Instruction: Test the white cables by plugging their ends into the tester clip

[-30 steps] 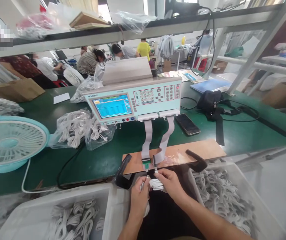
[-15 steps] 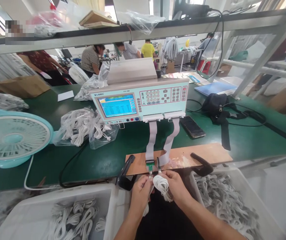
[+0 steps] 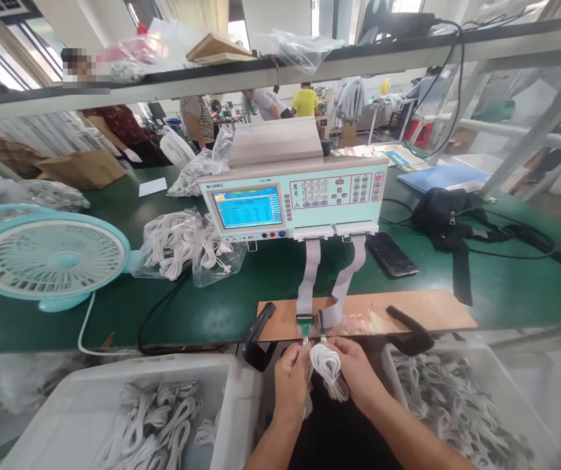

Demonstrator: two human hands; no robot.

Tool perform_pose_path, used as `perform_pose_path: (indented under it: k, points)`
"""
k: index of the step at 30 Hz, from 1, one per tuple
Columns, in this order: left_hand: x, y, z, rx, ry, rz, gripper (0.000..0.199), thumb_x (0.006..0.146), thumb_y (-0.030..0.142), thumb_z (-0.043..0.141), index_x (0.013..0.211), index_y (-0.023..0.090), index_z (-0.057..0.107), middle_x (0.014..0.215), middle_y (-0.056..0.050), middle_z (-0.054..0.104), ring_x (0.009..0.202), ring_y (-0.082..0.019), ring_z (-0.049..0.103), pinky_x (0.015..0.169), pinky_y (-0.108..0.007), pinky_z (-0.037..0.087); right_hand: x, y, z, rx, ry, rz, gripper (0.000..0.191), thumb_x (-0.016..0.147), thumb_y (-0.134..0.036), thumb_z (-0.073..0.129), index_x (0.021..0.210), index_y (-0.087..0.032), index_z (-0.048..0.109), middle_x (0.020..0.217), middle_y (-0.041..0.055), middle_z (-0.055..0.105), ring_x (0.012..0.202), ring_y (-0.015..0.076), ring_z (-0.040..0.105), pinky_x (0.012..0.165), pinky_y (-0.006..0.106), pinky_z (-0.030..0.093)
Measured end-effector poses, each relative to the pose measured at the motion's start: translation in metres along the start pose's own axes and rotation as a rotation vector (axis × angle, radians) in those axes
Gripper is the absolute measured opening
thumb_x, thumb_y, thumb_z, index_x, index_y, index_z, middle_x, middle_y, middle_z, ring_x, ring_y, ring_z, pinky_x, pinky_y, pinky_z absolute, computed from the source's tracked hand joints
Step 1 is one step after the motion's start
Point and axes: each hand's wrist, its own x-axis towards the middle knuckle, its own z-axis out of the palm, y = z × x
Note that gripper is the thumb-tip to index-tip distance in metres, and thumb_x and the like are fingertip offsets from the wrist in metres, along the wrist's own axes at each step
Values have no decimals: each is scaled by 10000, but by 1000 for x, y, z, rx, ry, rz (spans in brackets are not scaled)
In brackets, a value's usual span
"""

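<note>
A coiled white cable [image 3: 328,367] hangs between my hands at the front edge of the bench. My left hand [image 3: 290,378] is closed on one plug end, which meets the small green circuit board [image 3: 305,326] on a ribbon cable. My right hand [image 3: 353,365] pinches the other plug end at the second ribbon connector [image 3: 322,320]. Whether the plugs are fully seated I cannot tell. Two grey ribbon cables [image 3: 309,274] run up to the cable tester [image 3: 294,202], whose screen [image 3: 247,209] is lit blue.
A wooden board [image 3: 373,313] with two black clamps [image 3: 259,336] lies along the bench edge. White bins of coiled cables stand at left [image 3: 231,385] and right [image 3: 493,365]. A fan [image 3: 64,261], bagged cables [image 3: 175,245] and a phone [image 3: 392,254] sit on the bench. People work beyond.
The view has turned slightly left, so everything sits further right in the picture. Both hands stay at the connectors with the cable. The tester's screen content looks slightly different.
</note>
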Motion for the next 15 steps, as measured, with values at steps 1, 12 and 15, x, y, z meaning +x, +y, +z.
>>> perform_pose_path:
  k: [1,12,15]
  points:
    - [0,1,0,10,1,9,403,763,537,536,634,156,552,497,44,425,421,-76,360,371,-175,286,0,1,-1,-5,-8,-6,381,619,-483,738,649,-119,627,518,-15,561,442,69,417,451,199,322]
    - [7,7,8,-123,53,-61,424,668,558,612,553,161,518,505,33,422,502,-112,392,469,-228,296,17,20,-14,30,-83,-25,320,524,-487,783,613,-197,681,555,63,617,495,192,514,476,313,420]
    - [4,8,12,-184,127,-91,441,622,576,637,579,141,581,580,0,503,613,-157,471,567,-259,363,18,21,-14,42,-82,-38,303,498,-473,795,601,-212,681,526,56,605,487,208,521,465,328,436]
